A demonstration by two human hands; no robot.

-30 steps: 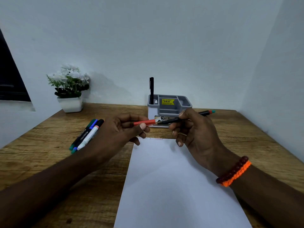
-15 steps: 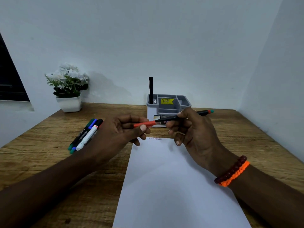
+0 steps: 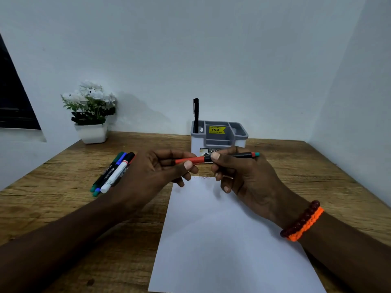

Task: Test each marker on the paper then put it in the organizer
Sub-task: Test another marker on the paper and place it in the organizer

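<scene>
Both hands hold one red marker point(image 3: 243, 155) level above the top of the white paper point(image 3: 228, 240). My left hand point(image 3: 152, 174) pinches its red cap point(image 3: 191, 160), which sits pushed onto the tip. My right hand point(image 3: 243, 176) grips the black barrel, whose red and teal end points right. A small red scribble point(image 3: 202, 178) marks the paper's top edge. The grey organizer point(image 3: 219, 134) stands just behind the hands with one black marker point(image 3: 196, 115) upright in its left compartment. Several loose markers point(image 3: 114, 173) lie on the table to the left.
A white pot of white flowers point(image 3: 91, 115) stands at the back left of the wooden table point(image 3: 53, 208). White walls close in behind and to the right. A dark window edge is at the far left.
The red cap and the marker's barrel have come together; the gap at the tip seen earlier is closed. Both hands stay in nearly the same place.
</scene>
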